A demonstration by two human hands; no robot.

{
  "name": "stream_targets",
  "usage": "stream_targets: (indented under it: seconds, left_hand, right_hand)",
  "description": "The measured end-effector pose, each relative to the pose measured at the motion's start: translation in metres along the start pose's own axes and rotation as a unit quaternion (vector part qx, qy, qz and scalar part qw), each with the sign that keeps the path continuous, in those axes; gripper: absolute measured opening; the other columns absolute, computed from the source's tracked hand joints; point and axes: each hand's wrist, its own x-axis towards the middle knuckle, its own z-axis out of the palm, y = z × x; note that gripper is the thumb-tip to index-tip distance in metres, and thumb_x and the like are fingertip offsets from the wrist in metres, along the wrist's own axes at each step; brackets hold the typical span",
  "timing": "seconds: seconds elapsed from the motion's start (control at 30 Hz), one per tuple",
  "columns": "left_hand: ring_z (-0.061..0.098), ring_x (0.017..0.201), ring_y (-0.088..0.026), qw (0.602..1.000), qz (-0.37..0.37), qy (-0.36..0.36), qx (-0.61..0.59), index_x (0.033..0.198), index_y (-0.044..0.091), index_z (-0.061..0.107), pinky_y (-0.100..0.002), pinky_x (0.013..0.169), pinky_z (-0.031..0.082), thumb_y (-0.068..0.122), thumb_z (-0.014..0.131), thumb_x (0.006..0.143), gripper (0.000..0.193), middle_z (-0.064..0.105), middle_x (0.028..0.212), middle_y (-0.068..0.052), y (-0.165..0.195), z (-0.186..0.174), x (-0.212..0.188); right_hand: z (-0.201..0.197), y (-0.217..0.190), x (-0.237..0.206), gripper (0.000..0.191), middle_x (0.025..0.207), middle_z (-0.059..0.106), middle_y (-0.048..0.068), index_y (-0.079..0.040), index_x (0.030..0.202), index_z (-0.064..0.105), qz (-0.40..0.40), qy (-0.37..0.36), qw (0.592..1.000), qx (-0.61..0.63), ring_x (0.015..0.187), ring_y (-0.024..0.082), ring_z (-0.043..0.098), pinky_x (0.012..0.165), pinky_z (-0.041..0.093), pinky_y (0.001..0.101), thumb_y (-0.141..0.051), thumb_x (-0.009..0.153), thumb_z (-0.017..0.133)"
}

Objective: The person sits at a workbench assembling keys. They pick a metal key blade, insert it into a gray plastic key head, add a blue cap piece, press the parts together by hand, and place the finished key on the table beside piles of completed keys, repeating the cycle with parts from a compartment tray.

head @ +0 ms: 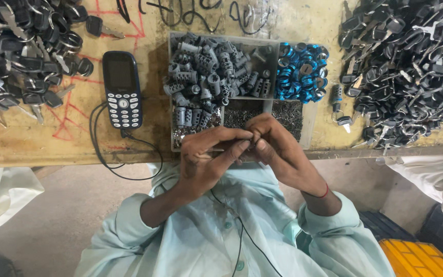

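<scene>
My left hand and my right hand meet fingertip to fingertip just over the near edge of the wooden bench. Together they pinch a small dark part, mostly hidden by the fingers. A thin metal sliver pokes out under my left fingers. A red thread circles my right wrist. Right behind the hands stands a divided clear tray with grey lock cylinders, blue rings and tiny metal bits.
A dark blue keypad phone with a black cable lies left of the tray. Heaps of black-headed keys and key parts fill both bench ends. A yellow crate sits low right, and white cloth hangs at the left.
</scene>
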Motion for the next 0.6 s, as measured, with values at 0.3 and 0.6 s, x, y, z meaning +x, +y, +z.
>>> stream_targets:
  seconds: [0.3, 0.6]
  left_hand:
    - [0.073, 0.084, -0.013, 0.990, 0.120, -0.049, 0.062, 0.120, 0.005, 0.073, -0.025, 0.072, 0.062, -0.001, 0.069, 0.100, 0.022, 0.076, 0.102, -0.008, 0.003, -0.003, 0.001]
    - [0.078, 0.094, -0.019, 0.988, 0.133, -0.027, 0.075, 0.123, 0.004, 0.069, -0.028, 0.081, 0.066, -0.006, 0.071, 0.098, 0.027, 0.075, 0.108, -0.011, 0.013, 0.003, -0.004]
  right_hand:
    - [-0.003, -0.008, -0.003, 0.016, 0.120, 0.053, 0.009, 0.001, 0.114, 0.057, 0.015, -0.010, 1.000, -0.019, 0.093, 0.012, 0.054, 0.078, 0.049, 0.0269, -0.013, 0.109, 0.050]
    - [0.019, -0.011, -0.010, 0.011, 0.108, 0.062, 0.014, 0.000, 0.111, 0.054, -0.138, 0.124, 0.944, -0.274, 0.092, 0.024, 0.061, 0.082, 0.051, 0.0329, 0.001, 0.101, 0.058]
